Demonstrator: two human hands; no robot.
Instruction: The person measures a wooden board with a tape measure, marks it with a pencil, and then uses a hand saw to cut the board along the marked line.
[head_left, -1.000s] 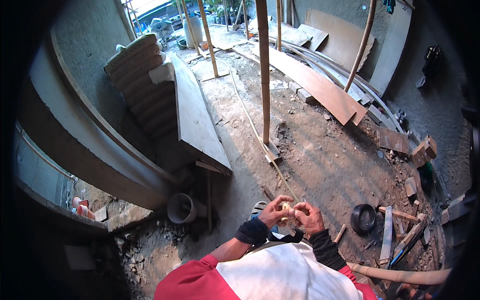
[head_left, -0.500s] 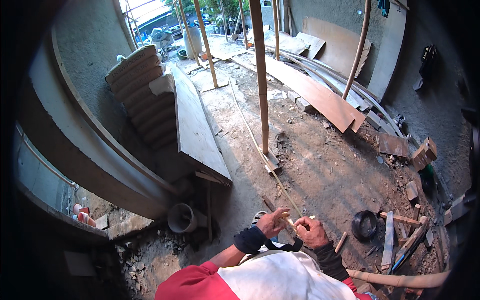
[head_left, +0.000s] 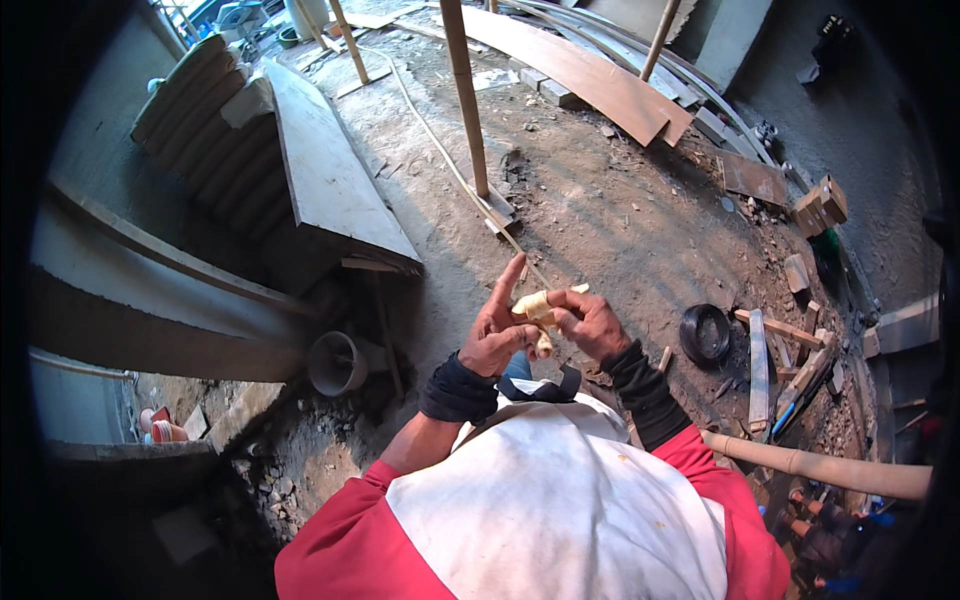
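Two-Handed Hold Above the Dirt Floor (head_left: 610,225)

Beyond the work I see a bamboo pole (head_left: 465,100) standing on the dirt. The left hand (head_left: 488,330) and right hand (head_left: 598,326) meet in front of the torso, with the pale yellow bundle (head_left: 535,304) between them, clear of the floor. Left grip: forefinger extended, thumb and remaining fingers closed on the bundle's lower part. Right grip: thumb and forefinger pinching its upper right end.

Handling: I rate the bundle as light, fairly soft and pliable, with little slip; it may tear or unwind if pulled. Take hold at the thicker middle and steady the loose end.

Appearance: pale yellow, irregular, apparently folded or wrapped, with a short stub projecting below. I cannot tell its material.
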